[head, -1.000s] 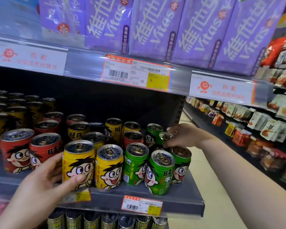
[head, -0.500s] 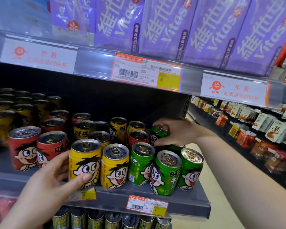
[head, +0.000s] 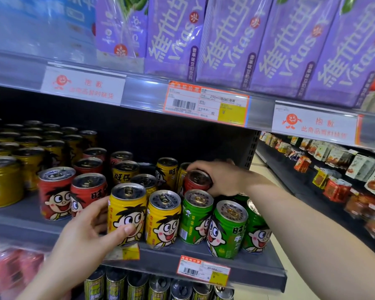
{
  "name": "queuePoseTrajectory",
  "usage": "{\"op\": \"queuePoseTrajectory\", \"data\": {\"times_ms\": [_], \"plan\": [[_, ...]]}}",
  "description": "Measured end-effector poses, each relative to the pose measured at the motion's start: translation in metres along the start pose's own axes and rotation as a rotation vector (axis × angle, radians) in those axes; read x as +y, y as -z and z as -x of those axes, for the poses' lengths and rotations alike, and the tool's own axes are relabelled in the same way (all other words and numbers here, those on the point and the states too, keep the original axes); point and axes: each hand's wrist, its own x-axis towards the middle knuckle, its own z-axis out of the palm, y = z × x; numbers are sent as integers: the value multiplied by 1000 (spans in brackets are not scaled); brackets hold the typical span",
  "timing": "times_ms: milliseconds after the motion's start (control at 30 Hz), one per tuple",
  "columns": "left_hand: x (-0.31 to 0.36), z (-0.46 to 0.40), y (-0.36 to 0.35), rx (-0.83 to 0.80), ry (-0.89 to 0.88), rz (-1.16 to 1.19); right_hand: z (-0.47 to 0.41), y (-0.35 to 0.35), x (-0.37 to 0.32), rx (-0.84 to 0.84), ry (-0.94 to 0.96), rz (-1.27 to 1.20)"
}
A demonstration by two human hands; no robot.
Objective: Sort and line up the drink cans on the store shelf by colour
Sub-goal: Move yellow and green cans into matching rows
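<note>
Cans of three colours stand mixed on the grey shelf [head: 204, 257], so the sorting looks only half done. In the second row a red can [head: 197, 182] sits behind the green cans [head: 227, 230], among yellow ones; the right hand [head: 220, 177] curls over its top and side and grips it, probably to carry it to the two red front cans [head: 55, 192] at the left. The left hand [head: 89, 234] holds the front yellow can [head: 126, 213], thumb across the printed face and fingers behind, perhaps to steady or turn it beside the second yellow can [head: 164, 219]. Purple Vitasoy cartons [head: 232, 40] fill the shelf above.
</note>
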Motion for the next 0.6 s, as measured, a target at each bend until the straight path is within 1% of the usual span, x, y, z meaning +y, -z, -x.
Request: {"op": "queuePoseTrajectory", "data": {"times_ms": [167, 233, 300, 400, 467, 533, 600], "plan": [[7, 7, 0, 68, 3, 1, 33, 24, 4, 171, -89, -112], [10, 8, 1, 68, 9, -50, 47, 35, 4, 274, -125, -63], [14, 10, -1, 43, -4, -122, 59, 42, 1, 340, -149, -42], [21, 10, -9, 23, -30, -196, 73, 47, -6, 373, -196, -85], [23, 6, -13, 23, -38, -207, 78, 47, -12, 373, -223, -60], [24, 2, -13, 28, -42, -229, 80, 46, -17, 349, -250, -16], [26, -4, -12, 14, -41, -254, 82, 44, -21, 314, -273, -25]]}}
